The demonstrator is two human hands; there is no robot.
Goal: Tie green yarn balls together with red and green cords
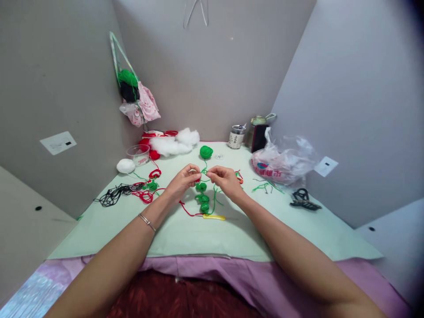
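Observation:
Both my hands meet above the middle of the pale green table. My left hand (pixel 184 181) is closed in a pinch on green yarn (pixel 204 171). Opposite it, my right hand (pixel 226 181) pinches the same yarn between thumb and forefinger. A strand runs up from there to a green yarn ball (pixel 206 152). Just below the hands lie small green crocheted pieces (pixel 204 199), one near another. A yellow-handled crochet hook (pixel 214 217) rests in front of them, with a red strand (pixel 188 213) at its left. Loose green ends (pixel 216 198) hang under my right hand.
At left are black cord (pixel 115 194), red yarn (pixel 145 195), a white ball (pixel 126 166) and a clear tub (pixel 139 155). White stuffing (pixel 174 143) lies behind. A plastic bag (pixel 285 161), a pen tin (pixel 236 137), a phone (pixel 259 138) and a hair claw (pixel 305 201) are at right.

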